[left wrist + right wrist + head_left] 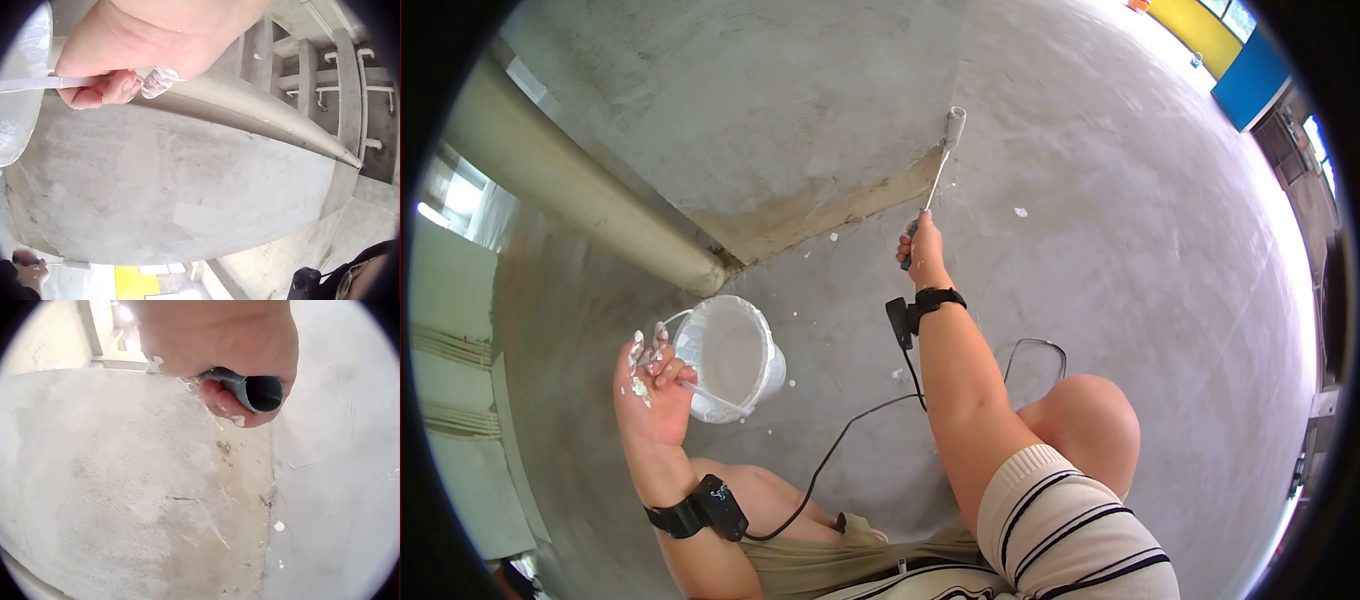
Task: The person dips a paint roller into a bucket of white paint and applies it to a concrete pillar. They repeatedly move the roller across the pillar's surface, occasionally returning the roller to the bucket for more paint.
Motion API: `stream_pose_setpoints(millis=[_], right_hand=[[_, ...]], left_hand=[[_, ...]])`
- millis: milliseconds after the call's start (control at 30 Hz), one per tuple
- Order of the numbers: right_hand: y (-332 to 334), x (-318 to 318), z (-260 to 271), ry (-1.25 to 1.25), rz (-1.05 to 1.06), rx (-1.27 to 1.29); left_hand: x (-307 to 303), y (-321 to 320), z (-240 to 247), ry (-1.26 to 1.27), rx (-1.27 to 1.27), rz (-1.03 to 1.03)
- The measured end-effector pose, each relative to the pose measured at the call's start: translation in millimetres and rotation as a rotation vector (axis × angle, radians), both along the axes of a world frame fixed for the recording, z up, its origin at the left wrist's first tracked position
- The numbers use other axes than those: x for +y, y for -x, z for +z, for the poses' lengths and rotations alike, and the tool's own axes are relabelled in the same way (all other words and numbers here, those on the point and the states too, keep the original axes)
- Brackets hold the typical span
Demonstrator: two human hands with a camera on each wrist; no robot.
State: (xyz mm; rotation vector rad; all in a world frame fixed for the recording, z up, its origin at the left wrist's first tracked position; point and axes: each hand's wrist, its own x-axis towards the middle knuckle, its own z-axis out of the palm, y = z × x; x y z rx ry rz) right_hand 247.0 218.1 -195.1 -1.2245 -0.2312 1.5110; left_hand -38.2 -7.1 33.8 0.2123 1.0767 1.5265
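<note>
My right hand [925, 250] grips the dark handle [228, 386] of a small paint roller [955, 128], arm stretched forward. The white roller head is up at the corner where the grey wall ends, near its tan lower band. In the right wrist view the fingers curl round the hollow handle end, and the roller head is hidden. My left hand [658, 390], its fingers spattered with white, holds the bail handle [53, 82] of a white bucket [776, 372]. The bucket tilts toward me beside the wall, its inside coated in white paint.
A thick pale pipe [615, 215] runs along the wall's left side down to the floor. White drips dot the grey floor [1100, 250]. A black cable [830, 455] links the wrist devices across my lap. My bent right knee [1090, 425] is beside the right arm.
</note>
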Motion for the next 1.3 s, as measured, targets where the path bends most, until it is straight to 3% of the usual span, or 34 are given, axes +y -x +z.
stream_pose_setpoints(millis=[200,267,467,500,567,600,667,700,767,967,1300], right_hand=[[40.4,-32.8,-23.3,-0.011,0.01,-0.09],[57.9,-43.9,-44.8,0.008,0.133,-0.229],[84.7,-81.8,-60.4,0.056,0.334,-0.234],[83.6,-79.9,-77.0,0.055,0.334,-0.234],[76.0,-72.1,-122.5,-0.096,0.2,-0.582],[70.8,-68.2,-111.7,-0.093,0.063,-0.596],[49.2,-53.6,-65.2,-0.076,-0.011,-0.32],[39.1,-40.8,-49.9,-0.077,-0.006,-0.322],[25.0,-19.6,-30.7,0.112,-0.13,0.017],[48.6,-33.6,-35.9,0.155,0.065,0.116],[101.7,-99.0,-34.6,0.084,0.345,-0.075]], left_hand=[[0.6,-1.1,0.9,0.001,0.007,-0.013],[0.9,-1.3,1.7,-0.002,0.011,-0.02],[-0.1,0.4,0.8,0.009,-0.007,-0.007],[0.1,0.0,1.1,0.008,-0.01,-0.012],[0.4,-0.8,2.5,0.006,-0.012,-0.014],[0.4,-1.9,3.4,0.009,-0.017,-0.011],[0.4,-0.8,2.6,0.012,-0.024,-0.002],[0.4,0.2,1.4,0.004,-0.014,-0.006],[0.2,0.2,0.4,-0.004,-0.004,-0.007],[0.6,0.5,0.5,0.013,0.016,-0.021],[-0.5,0.4,1.0,-0.008,-0.022,-0.045]])
